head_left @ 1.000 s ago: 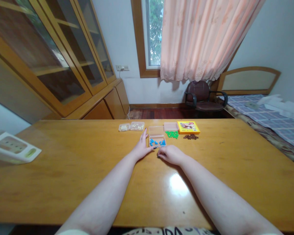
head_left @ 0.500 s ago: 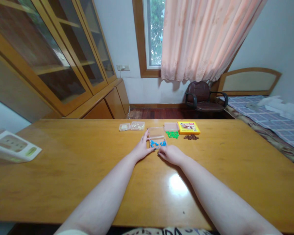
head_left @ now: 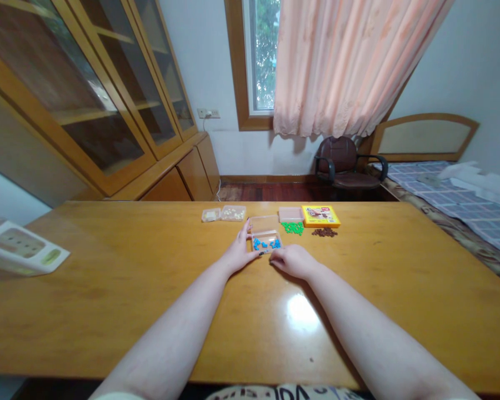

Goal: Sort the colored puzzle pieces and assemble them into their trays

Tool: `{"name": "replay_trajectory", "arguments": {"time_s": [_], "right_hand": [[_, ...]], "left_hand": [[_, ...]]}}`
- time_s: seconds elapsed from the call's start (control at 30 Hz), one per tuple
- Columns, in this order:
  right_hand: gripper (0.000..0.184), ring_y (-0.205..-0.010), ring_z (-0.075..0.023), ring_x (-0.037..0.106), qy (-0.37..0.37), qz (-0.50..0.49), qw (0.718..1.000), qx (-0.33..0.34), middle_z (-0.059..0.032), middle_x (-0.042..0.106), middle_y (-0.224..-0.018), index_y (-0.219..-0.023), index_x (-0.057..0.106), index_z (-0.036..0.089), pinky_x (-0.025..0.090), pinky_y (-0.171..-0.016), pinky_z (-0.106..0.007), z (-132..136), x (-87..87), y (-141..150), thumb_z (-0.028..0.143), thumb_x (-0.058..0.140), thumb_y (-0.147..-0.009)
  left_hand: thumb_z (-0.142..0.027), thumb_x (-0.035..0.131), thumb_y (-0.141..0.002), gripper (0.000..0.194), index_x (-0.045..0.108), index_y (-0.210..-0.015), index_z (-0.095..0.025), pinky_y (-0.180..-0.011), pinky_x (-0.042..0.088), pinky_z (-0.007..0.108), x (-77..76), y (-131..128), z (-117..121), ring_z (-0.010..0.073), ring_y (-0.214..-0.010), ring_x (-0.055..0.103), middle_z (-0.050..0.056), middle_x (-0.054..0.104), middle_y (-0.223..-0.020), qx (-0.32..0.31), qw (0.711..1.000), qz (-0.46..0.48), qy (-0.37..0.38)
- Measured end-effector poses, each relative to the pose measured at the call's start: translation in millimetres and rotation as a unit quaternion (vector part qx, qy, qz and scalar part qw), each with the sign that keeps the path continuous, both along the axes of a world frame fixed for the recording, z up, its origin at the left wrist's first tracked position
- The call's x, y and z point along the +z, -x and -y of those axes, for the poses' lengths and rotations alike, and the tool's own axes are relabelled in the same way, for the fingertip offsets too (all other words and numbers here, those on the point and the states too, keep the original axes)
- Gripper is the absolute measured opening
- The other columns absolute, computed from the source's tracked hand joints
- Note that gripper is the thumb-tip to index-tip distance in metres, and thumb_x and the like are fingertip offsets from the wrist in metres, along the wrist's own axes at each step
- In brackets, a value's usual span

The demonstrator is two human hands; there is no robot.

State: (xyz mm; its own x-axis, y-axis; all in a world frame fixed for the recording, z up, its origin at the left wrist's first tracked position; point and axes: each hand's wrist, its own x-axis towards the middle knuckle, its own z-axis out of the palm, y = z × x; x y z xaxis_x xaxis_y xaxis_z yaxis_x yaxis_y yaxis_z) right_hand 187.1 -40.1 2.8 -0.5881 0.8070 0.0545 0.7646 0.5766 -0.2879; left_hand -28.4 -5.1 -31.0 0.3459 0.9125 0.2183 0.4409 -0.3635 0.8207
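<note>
A clear plastic box (head_left: pixel 267 251) with its lid (head_left: pixel 264 223) folded back lies on the table in front of me. Small blue pieces (head_left: pixel 276 244) are scattered inside it. My left hand (head_left: pixel 239 251) grips the box from the left, thumb at the near edge and fingers along the side. Close to the box's near right corner is my right hand (head_left: pixel 290 260), resting low with its fingers curled together. Whatever those fingertips may hold is hidden. Beyond the box lies a pile of small green pieces (head_left: pixel 292 228).
On the wooden table (head_left: pixel 150 289), brown pieces (head_left: pixel 324 232) lie before a yellow box (head_left: pixel 321 216). A clear container (head_left: pixel 290 214) stands beside it. Farther left is an open case (head_left: pixel 233 213) with pale pieces. A white object (head_left: pixel 23 247) stands at the left edge.
The clear box and my left hand have shifted slightly left. A little more space shows between my right fingertips and my left thumb.
</note>
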Motion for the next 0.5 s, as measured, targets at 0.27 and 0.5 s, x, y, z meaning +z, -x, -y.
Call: {"name": "replay_trajectory", "arguments": {"time_s": [0.27, 0.5], "right_hand": [[0.024, -0.073, -0.0169, 0.063, -0.017, 0.017, 0.999, 0.028, -0.0053, 0.072, -0.082, -0.085, 0.072, 0.024, 0.038, -0.064, -0.025, -3.6, 0.0, -5.6, 0.034, 0.050, -0.086], [0.025, -0.072, -0.0184, 0.063, -0.047, 0.065, 0.997, -0.011, -0.0093, 0.071, -0.081, -0.083, 0.070, 0.019, 0.039, -0.064, -0.025, -1.8, 3.9, -0.3, 0.032, 0.049, -0.087]], "left_hand": [[-0.021, 0.072, -0.066, 0.107, 0.000, -0.145, -0.023, -0.103, 0.033, 0.048, 3.6, -0.1, 0.9, 0.0258, -0.120, 0.047, 0.021, 0.031, -0.141, 0.014, 1.000, -0.003, -0.001], [-0.022, 0.071, -0.066, 0.106, 0.000, -0.144, -0.024, -0.103, 0.035, 0.048, 4.6, 0.4, 0.7, 0.0242, -0.117, 0.049, 0.019, 0.032, -0.141, 0.018, 1.000, -0.007, -0.008]]}}
